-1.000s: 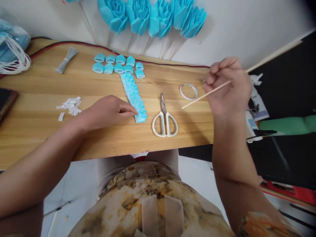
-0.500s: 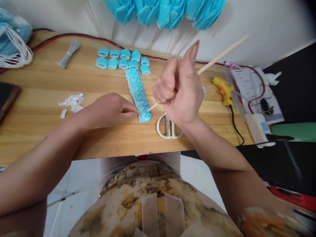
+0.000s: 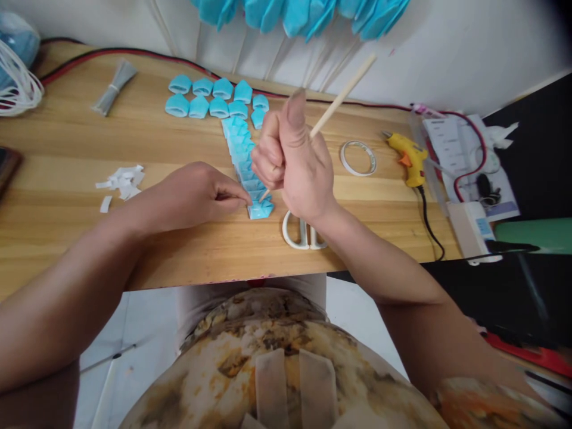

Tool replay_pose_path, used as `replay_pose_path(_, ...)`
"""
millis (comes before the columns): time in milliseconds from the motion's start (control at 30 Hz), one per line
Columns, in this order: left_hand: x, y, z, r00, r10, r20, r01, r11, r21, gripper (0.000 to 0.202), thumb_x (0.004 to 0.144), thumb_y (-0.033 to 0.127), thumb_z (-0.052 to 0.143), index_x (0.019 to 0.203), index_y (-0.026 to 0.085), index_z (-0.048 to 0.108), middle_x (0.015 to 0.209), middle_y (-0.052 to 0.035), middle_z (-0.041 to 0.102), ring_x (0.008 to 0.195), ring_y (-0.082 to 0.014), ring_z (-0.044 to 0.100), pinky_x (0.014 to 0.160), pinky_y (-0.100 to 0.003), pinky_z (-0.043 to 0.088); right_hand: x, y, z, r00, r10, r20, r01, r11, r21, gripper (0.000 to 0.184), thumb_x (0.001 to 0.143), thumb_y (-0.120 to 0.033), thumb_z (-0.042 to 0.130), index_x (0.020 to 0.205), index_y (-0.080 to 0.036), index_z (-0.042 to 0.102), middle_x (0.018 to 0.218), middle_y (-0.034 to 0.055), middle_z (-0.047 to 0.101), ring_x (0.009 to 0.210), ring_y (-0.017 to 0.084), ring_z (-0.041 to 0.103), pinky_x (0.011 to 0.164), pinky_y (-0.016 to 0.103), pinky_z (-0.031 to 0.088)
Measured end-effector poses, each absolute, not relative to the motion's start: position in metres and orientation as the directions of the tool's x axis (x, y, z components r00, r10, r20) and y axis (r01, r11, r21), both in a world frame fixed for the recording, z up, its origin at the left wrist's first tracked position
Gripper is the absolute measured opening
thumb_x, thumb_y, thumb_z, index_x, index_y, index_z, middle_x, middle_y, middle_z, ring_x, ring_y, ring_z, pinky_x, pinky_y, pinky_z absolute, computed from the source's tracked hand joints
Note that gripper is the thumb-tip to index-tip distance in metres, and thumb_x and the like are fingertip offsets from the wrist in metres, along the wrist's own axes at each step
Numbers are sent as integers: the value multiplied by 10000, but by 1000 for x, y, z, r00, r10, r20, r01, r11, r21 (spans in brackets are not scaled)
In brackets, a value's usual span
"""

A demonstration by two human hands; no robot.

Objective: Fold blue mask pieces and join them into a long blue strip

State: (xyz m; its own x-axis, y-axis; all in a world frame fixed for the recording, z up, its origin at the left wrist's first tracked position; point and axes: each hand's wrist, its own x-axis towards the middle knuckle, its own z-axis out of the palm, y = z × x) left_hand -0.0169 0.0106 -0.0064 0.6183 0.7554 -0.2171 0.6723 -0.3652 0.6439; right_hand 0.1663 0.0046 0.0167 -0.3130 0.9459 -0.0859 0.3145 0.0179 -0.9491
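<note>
1. Stick (image 3: 343, 95): it is in my right hand (image 3: 306, 158), above the table (image 3: 187, 256). Its long axis slants, the thick upper end pointing up and rightward to the wall, the thin lower end down and leftward to the blue strip (image 3: 243, 158).
2. My right hand is closed in a fist around the stick, thumb up; the fist hides the stick's middle.
3. The lower tip is at the near end of the strip; I cannot tell whether it presses in or only meets the surface.
4. The strip lies lengthwise away from me, near end slightly to the right, far end beside the small blue folded pieces (image 3: 218, 107). My right fingers cover part of its right edge.
5. My left hand (image 3: 196, 196) is pinched on the strip's near left edge; the undersides of its fingers are out of sight.
6. My right hand and wrist cover the blades of the scissors (image 3: 304, 235) and part of their handles.
7. The blue flowers (image 3: 308, 15) are cut off by the top edge, the phone (image 3: 6, 167) by the left.
</note>
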Motion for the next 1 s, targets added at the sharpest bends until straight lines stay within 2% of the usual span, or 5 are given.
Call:
replay_pose_path(133,-17,12,-9,647,733,-211,663,-403,631,421,928,475,488,1034,245,825,1034,17,806,840,-180,665,741,-253,429,168,2,18,-333,937,-103,399,41,-916,634,890,-857,261,663,-270,340,667,17,407,673,214,477,552,313,427)
replay_pose_path(267,-15,12,-8,645,722,-252,694,-414,589,407,939,469,482,1029,266,822,1074,14,808,863,-188,692,767,-267,426,167,2,15,-318,941,-117,389,17,-921,618,902,-847,270,686,-275,362,641,-5,346,602,195,387,532,302,386)
replay_pose_path(567,-14,9,-5,621,732,-280,727,-406,553,391,954,408,477,1049,254,823,1076,11,808,856,-182,676,740,-266,401,171,4,7,-335,930,151,-131,112,-985,571,1062,-599,223,617,-242,216,554,-44,177,462,139,181,473,295,233)
replay_pose_path(767,-11,10,-5,613,738,-282,736,-403,545,393,928,421,490,1048,259,826,1087,12,804,894,-198,675,750,-262,405,165,-2,5,-311,950,16,109,52,-993,683,872,-905,176,636,-266,219,598,-28,239,516,162,276,488,317,305)
replay_pose_path(1000,-11,10,-5,609,738,-291,737,-389,553,373,928,407,494,1016,263,827,1041,11,801,869,-199,669,745,-264,391,170,1,9,-245,967,66,111,95,-989,665,900,-872,189,652,-255,189,600,-26,215,509,169,264,504,310,309)
